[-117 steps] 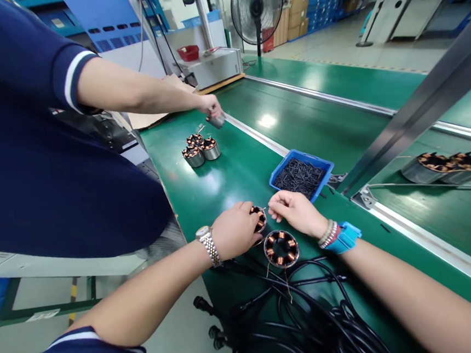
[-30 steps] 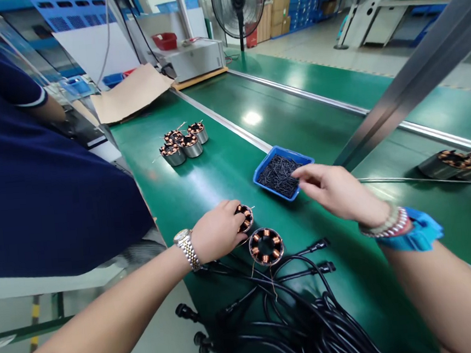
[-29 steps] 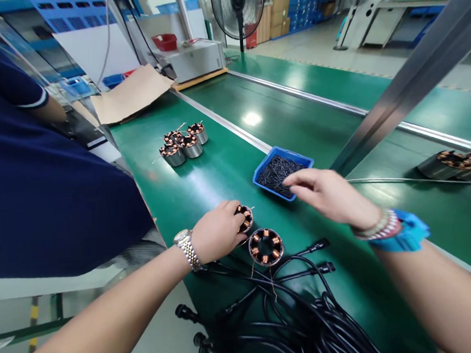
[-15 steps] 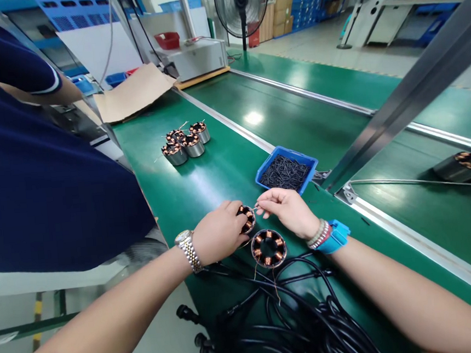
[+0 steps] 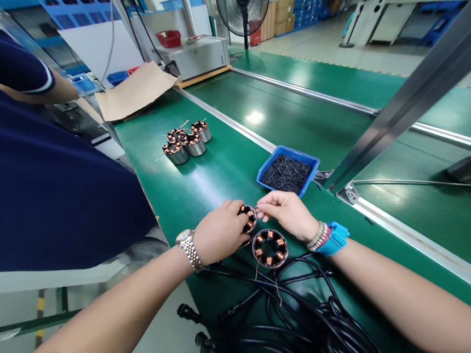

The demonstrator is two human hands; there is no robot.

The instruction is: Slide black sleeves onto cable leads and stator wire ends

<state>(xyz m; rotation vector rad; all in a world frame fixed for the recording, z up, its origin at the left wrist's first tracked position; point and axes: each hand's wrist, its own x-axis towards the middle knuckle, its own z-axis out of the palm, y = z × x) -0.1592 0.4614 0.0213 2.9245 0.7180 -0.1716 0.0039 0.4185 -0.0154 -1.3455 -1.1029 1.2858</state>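
My left hand is wrapped round the left side of a copper-wound stator on the green bench. My right hand pinches something small at that stator's right edge, where a wire end shows; what sits between the fingertips is too small to make out. Just below, a second stator lies with its copper coils facing up and thin wires trailing from it. Beyond my right hand is a blue tray full of short black tubes.
Black cables are heaped at the near edge. Several stators stand farther back at left, near bent cardboard. A metal post slants up at right. A person in dark blue stands at left.
The view has shifted very slightly. Both hands keep nearly the same place at the stator.
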